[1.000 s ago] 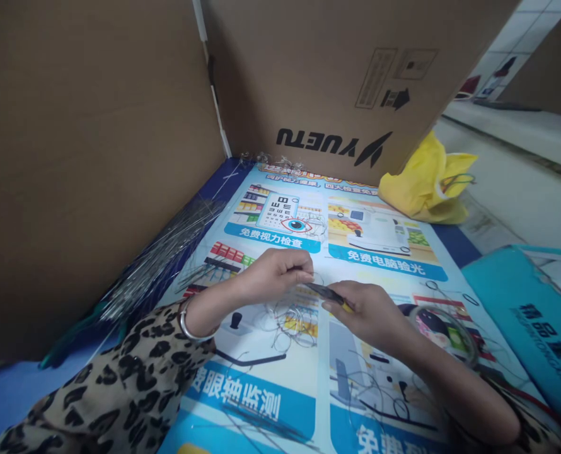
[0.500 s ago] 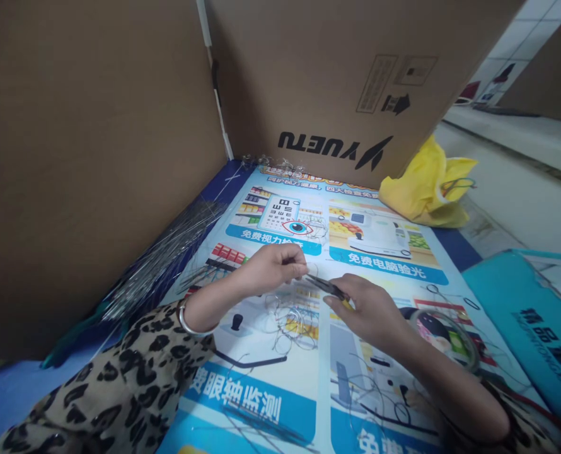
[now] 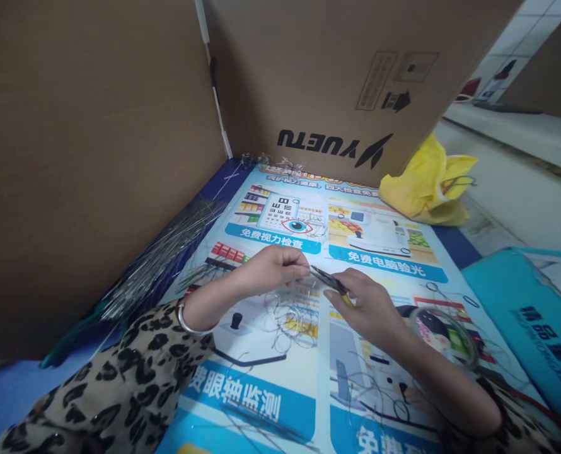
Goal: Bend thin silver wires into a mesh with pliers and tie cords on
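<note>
My left hand [image 3: 273, 270] is pinched shut on a thin piece of wire, over a printed poster [image 3: 261, 384] that covers the table. My right hand [image 3: 363, 302] grips small pliers [image 3: 325, 279] with a yellow handle, and their dark tip meets the fingertips of my left hand. Below the two hands lies a loose tangle of bent wire rings [image 3: 292, 318]. A silver bangle [image 3: 185, 318] sits on my left wrist, above a leopard-print sleeve [image 3: 115, 391].
A bundle of straight wires [image 3: 160, 258] lies at the left against a cardboard panel [image 3: 86, 145]. A large cardboard box [image 3: 337, 75] stands behind, with a yellow plastic bag [image 3: 427, 186] beside it. A teal folder [image 3: 531, 321] lies at the right.
My right hand has moved the pliers slightly up and left, closer to my left fingertips. My left hand has stayed almost in place.
</note>
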`<move>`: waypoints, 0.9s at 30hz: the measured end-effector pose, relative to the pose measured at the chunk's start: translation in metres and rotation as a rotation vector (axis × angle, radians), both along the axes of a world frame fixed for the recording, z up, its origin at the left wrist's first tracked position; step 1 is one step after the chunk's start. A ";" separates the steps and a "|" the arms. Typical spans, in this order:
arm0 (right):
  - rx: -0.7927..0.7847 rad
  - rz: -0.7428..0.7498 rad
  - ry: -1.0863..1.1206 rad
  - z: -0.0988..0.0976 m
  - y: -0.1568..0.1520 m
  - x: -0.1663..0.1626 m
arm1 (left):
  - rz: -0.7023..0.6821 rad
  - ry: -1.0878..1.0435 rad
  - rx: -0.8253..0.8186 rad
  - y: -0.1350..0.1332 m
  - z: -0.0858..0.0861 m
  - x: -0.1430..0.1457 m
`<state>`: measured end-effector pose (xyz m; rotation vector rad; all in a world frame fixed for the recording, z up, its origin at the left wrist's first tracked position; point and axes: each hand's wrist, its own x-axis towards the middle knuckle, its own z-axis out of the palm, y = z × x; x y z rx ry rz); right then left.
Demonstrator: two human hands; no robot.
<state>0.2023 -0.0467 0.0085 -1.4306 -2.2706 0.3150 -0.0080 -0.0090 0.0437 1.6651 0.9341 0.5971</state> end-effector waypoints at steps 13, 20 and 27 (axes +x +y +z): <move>-0.023 0.008 -0.051 -0.005 -0.002 -0.003 | -0.087 0.087 0.029 0.001 -0.003 -0.002; 0.008 0.039 -0.028 -0.007 -0.002 0.000 | -0.188 0.180 0.130 0.003 0.007 -0.015; 0.063 0.101 -0.073 -0.010 0.001 0.006 | -0.398 0.308 0.204 0.009 0.009 -0.043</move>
